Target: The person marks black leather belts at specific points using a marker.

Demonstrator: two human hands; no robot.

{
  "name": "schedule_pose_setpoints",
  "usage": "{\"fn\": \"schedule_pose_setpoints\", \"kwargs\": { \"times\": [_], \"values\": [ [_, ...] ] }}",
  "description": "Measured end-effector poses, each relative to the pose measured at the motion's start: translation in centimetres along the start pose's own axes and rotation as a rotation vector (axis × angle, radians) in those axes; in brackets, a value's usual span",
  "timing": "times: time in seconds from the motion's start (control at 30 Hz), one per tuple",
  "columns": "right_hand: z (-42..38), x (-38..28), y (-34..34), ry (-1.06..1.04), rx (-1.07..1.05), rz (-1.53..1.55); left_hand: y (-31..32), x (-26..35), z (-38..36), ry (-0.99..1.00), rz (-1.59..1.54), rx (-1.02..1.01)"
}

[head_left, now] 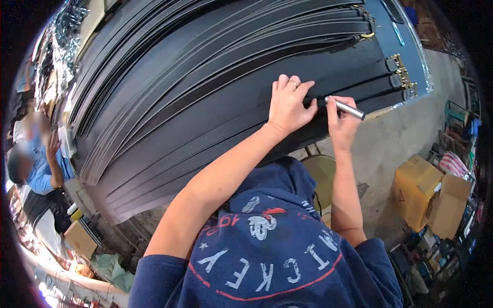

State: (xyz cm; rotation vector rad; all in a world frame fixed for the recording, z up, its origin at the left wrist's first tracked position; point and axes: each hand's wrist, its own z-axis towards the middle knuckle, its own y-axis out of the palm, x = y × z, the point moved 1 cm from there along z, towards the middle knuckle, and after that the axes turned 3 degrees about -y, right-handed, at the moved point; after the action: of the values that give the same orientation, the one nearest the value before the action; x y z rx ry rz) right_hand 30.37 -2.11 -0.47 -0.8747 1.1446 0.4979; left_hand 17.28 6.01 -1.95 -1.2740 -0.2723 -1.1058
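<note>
Navy hooded top (267, 256) nearest camera, printed lettering on it. Left hand (288, 105) flat, fingers spread, pressing black belt strap (226, 120) near surface's near edge. Right hand (341, 119) just beside it, grip closed round silver marker (345, 108), tip touching same strap. Black belts (205, 61) laid side by side across surface, brass buckles (399, 76) at right end. Cardboard box (418, 192) on floor, right. Another person's blue sleeve (43, 174) beyond surface's left end.

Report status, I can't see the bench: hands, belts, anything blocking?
Left hand flat on black belts. Right hand holds silver pen, tip on belt. Nothing blocking.
</note>
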Motion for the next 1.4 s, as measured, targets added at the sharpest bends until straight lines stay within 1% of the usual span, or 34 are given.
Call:
{"fn": "schedule_pose_setpoints", "kwargs": {
  "times": [0.13, 0.17, 0.27, 0.3, 0.37, 0.53, 0.63, 0.73, 0.93, 1.03, 1.13, 1.23, 1.33, 1.4],
  "values": [
    [-0.2, 0.1, -0.1, 0.018, 0.019, 0.057, -0.1, -0.1, 0.0, 0.003, -0.001, -0.014],
    [-0.3, -0.3, -0.2, 0.088, 0.046, 0.113, -0.1, -0.1, 0.1, 0.006, -0.002, -0.014],
    [-0.6, 0.3, -0.6, 0.092, 0.108, 0.19, -0.2, 0.0, 0.1, -0.002, -0.004, -0.029],
    [-0.7, 0.4, -0.7, 0.096, 0.095, 0.192, -0.2, 0.0, 0.1, -0.01, -0.001, -0.041],
    [-0.7, 0.4, -0.6, 0.079, 0.073, 0.149, -0.2, 0.0, 0.1, -0.025, 0.005, -0.066],
    [-0.5, 0.7, -0.5, 0.01, 0.032, 0.081, -0.1, 0.0, 0.2, 0.008, 0.002, -0.027],
    [-0.5, 0.2, -0.2, 0.041, 0.056, 0.097, -0.1, 0.0, 0.1, 0.007, -0.004, -0.026],
    [-0.4, 0.6, -0.1, -0.003, 0.052, 0.065, 0.0, 0.0, 0.2, 0.007, -0.004, -0.029],
    [0.1, -0.3, 0.0, -0.102, 0.037, -0.123, -0.1, 0.0, 0.1, -0.005, 0.007, -0.042],
    [0.5, 0.0, -0.1, -0.119, 0.039, -0.147, -0.1, 0.0, 0.2, -0.005, 0.008, -0.044],
    [0.5, 0.4, 0.0, -0.139, 0.028, -0.09, -0.1, 0.0, 0.1, -0.003, 0.006, -0.04],
    [0.3, -0.2, -0.1, -0.136, 0.002, -0.104, -0.1, 0.0, 0.1, -0.003, 0.004, -0.038],
    [0.3, -0.7, -0.2, -0.072, -0.039, -0.108, -0.1, 0.0, 0.1, -0.003, 0.009, -0.045],
    [0.2, -0.5, -0.3, 0.001, -0.014, 0.023, -0.1, 0.0, 0.1, -0.002, 0.01, -0.049]
  ]
}}
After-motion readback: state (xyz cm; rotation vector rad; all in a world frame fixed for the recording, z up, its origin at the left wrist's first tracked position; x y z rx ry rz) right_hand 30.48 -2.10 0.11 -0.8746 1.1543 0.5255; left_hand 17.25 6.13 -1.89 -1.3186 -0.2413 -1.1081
